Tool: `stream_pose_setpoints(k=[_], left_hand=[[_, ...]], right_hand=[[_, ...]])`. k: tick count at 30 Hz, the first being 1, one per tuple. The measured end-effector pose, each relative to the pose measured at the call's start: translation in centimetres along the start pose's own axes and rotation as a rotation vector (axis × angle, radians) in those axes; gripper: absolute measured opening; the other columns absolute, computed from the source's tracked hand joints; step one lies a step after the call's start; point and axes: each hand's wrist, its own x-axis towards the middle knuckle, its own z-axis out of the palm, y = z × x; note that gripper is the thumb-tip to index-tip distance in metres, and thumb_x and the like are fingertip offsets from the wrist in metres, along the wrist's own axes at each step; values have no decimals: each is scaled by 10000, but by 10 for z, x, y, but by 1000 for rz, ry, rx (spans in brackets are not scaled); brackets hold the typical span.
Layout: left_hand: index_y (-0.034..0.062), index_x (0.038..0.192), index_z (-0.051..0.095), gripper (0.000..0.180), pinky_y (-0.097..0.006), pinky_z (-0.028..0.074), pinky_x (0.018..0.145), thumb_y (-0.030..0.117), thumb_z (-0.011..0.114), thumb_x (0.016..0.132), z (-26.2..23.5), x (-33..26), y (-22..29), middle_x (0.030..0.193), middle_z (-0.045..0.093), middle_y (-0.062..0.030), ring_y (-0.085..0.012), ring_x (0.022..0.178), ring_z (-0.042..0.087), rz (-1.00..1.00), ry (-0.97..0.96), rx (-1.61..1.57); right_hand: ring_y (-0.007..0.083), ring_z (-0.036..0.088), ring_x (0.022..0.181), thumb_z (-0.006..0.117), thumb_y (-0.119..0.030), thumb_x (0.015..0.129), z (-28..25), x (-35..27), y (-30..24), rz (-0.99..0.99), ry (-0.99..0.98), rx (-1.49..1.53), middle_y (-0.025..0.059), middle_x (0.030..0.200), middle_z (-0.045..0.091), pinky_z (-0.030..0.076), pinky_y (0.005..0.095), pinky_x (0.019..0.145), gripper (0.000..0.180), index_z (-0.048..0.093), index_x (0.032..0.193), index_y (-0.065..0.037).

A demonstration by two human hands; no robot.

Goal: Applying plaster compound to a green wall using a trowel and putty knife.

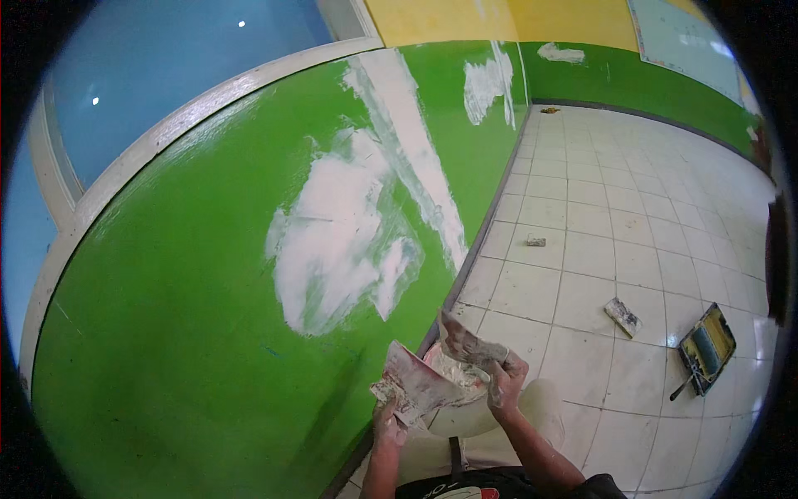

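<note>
My left hand (389, 422) is closed around the putty-caked grip of a wide filling knife (422, 378), its smeared blade slanting up and to the right. My right hand (507, 384) grips a second filling knife (467, 339), whose blade points up and left toward the wall. Between and below the two blades shows a container of whitish putty (453, 368), partly hidden by the knives. Ahead and to the left, the green wall (183, 333) carries a broad white putty patch (328, 229) and a long white strip (416, 141). Both blades are apart from these patches.
Pale floor tiles (590, 287) spread to the right, bordered by a dark skirting (490, 224). A paint tray (706, 349) with a handled tool lies at the right. Nearer stands a stained block (622, 318), with a smaller block (536, 242) farther off. A framed blue window (191, 75) is upper left.
</note>
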Motion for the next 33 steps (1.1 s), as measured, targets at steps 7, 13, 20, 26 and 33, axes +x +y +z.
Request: stream_pose_setpoints(k=[7,13,20,26,33], left_hand=[[34,1307,423,528,-437,479,918,112,622,825,25,17,-6,1225,537,-122,-283,1081,561,-59,-68,20],[33,1317,422,503,-439,459,943,139,598,858,60,15,5,1247,525,-120,-280,1101,549,19,-17,54],[30,1291,440,481,-455,457,952,159,597,855,72,14,-1,1248,539,-121,-288,1125,544,33,15,11],[27,1219,492,399,-407,504,861,175,595,863,29,0,11,1148,597,-99,-246,1013,602,113,197,12],[46,1134,558,281,-357,538,786,188,581,892,-18,3,-20,1042,642,-80,-196,904,644,77,284,-34]], right_hand=[[180,650,723,565,11,758,-37,-12,-1,-231,-315,-226,124,814,690,504,299,707,163,694,858,8],[330,677,794,502,64,640,-64,15,30,-249,-352,-409,201,848,677,529,352,732,296,688,865,15],[349,622,621,570,-3,713,-166,37,240,54,127,-731,202,759,640,491,404,576,186,648,879,27],[227,624,698,571,-112,819,-121,38,236,715,-36,351,101,790,637,512,350,583,174,619,854,51],[206,625,663,571,-138,844,-91,53,286,1016,-56,349,73,847,633,505,308,470,232,567,1062,-61]])
